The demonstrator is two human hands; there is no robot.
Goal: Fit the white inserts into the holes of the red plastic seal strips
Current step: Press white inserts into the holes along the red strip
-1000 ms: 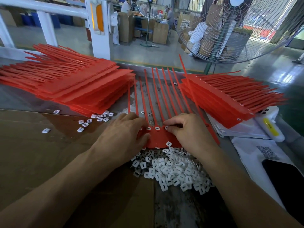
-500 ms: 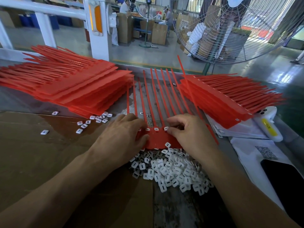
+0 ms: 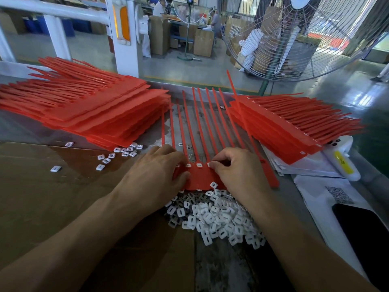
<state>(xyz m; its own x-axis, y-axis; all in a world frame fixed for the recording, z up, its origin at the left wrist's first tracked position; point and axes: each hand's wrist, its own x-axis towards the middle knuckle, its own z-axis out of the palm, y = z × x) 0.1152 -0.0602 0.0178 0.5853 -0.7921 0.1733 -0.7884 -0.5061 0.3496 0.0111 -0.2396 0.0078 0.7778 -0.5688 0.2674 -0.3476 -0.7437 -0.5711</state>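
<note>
Mid-fitting — left hand (image 3: 155,178) presses flat on the red strips (image 3: 199,178), right hand (image 3: 235,171) pinches an insert (image 3: 209,164) at its hole — next, push it home.

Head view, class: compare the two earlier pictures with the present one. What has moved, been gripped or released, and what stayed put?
Very little changed. The right hand keeps its fingertips at the insert row on the red seal strips; the left hand still presses the strips' left side. Nothing was picked up or let go. The pile of white inserts and both red stacks stayed put.
</note>
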